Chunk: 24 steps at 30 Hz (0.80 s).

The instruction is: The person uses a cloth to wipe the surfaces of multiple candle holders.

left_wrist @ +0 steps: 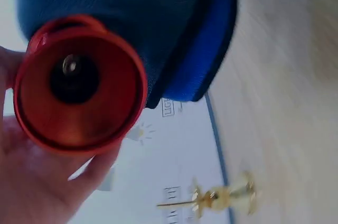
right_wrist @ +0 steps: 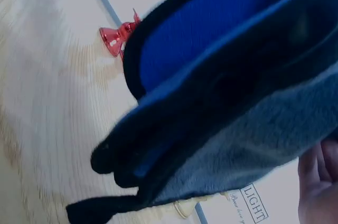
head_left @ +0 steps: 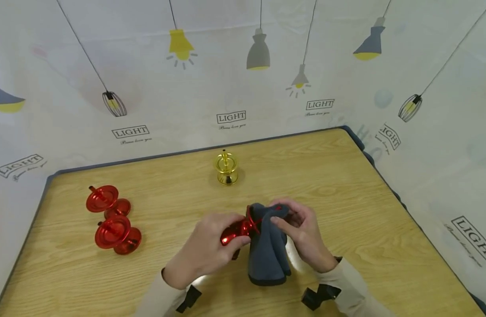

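Over the table (head_left: 366, 198)'s near middle, the left hand (head_left: 211, 240) grips a red candlestick (head_left: 237, 231) against a blue-grey cloth (head_left: 266, 255) pinched by the right hand (head_left: 306, 233); wiping looks under way. Whether the two red candlesticks (head_left: 112, 231) at left or the far gold candlestick (head_left: 227, 177) are done, I cannot tell.

The person is wearing beige sleeves (head_left: 355, 286), with black bands (head_left: 338, 259) showing at their ends and blocky black devices (head_left: 312, 299) jutting out.

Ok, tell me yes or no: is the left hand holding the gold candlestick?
No, the gold candlestick stands apart on the table, while the left hand grips a red candlestick.
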Motion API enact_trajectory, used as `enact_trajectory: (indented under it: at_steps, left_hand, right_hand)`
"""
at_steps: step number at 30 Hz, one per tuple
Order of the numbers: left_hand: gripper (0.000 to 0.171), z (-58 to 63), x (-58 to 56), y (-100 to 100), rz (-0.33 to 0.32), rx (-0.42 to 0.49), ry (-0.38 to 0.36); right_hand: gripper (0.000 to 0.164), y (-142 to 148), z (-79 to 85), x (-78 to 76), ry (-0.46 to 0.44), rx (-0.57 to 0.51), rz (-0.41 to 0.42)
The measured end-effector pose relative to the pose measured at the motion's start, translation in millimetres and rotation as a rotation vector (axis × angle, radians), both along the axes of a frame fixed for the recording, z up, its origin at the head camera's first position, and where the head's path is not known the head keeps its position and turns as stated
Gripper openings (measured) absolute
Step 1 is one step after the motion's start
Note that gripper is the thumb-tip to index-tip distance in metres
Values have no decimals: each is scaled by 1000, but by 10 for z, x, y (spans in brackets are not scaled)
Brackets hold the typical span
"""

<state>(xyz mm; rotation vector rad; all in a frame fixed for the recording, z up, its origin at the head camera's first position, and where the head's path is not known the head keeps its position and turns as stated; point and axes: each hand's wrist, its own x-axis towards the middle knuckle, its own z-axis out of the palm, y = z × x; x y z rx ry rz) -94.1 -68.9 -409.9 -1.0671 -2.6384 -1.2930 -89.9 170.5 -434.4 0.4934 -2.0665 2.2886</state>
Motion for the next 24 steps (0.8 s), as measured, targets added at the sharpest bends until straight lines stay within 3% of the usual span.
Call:
enact_trajectory:
  at_steps: [3, 5, 7, 9, 11, 12, 14, 17, 19, 21, 24]
  left_hand:
    - [27, 13, -68, -78, -136, 94, -378]
    - [31, 3, -130, -120, -221, 165, -557]
    - [35, -9, -177, -142, -277, 205, -632]
    - [38, -10, -181, -136, -281, 225, -655]
    - [36, -13, -130, -100, -197, 194, -571]
    - [35, -13, -94, -71, -145, 168, -485]
    - [36, -20, -21, 3, -31, 88, -231]
    - [44, -52, 58, 116, 157, -26, 226]
    - [46, -69, 83, 163, 242, -72, 440]
    - [42, -78, 100, 185, 284, -90, 537]
    - [37, -60, 113, 177, 281, -89, 533]
  right_hand:
    - [21, 21, -22, 10, 16, -4, 59]
    - [21, 21, -23, 15, 28, -13, 89]
    - [20, 13, -17, 16, 37, -23, 104]
    - [21, -1, -2, 10, 37, -29, 90]
    - [21, -17, 5, 10, 29, -30, 59]
    - [21, -26, 8, 10, 21, -35, 40]
    - [22, -48, 13, 9, -12, -46, -16]
    - [22, -78, 23, 12, -103, -95, -91]
    - [22, -91, 30, 12, -161, -126, -126]
    - [22, -92, 31, 8, -190, -146, -130]
    - [22, -74, 19, 3, -168, -126, -99]
